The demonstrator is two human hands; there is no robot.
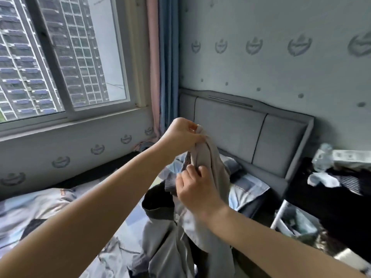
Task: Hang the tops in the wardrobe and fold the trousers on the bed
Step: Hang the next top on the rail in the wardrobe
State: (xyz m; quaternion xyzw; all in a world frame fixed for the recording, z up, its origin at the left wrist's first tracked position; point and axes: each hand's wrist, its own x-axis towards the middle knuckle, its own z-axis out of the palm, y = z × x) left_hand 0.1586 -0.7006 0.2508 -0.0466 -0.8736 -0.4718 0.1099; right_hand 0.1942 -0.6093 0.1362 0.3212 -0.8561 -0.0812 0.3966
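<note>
Clearly, from the head view, the step in hand looks like sorting out a grey garment (208,167) held up at the centre of the frame, above the bed (50,207). Whether it is a top or trousers I cannot tell, as the cloth is bunched and blurred. To do this well, I would find the waistband or the collar first, hold it by two matching corners and let the rest drop straight, so that the seams line up before it is folded or hung.

The left hand (180,135), just above centre, has its fingers curled tight and pinches the topmost edge of the garment. The right hand (195,189), just below it, has its fingers bent round a fold of the same cloth lower down. Both hands grip; neither is spread.

The garment hangs from the two hands toward the lower centre of the frame, where more grey and dark clothes (170,247) lie heaped on the patterned bedding. A padded headboard (251,133) stands at centre right, and a window (60,57) fills the upper left.
</note>
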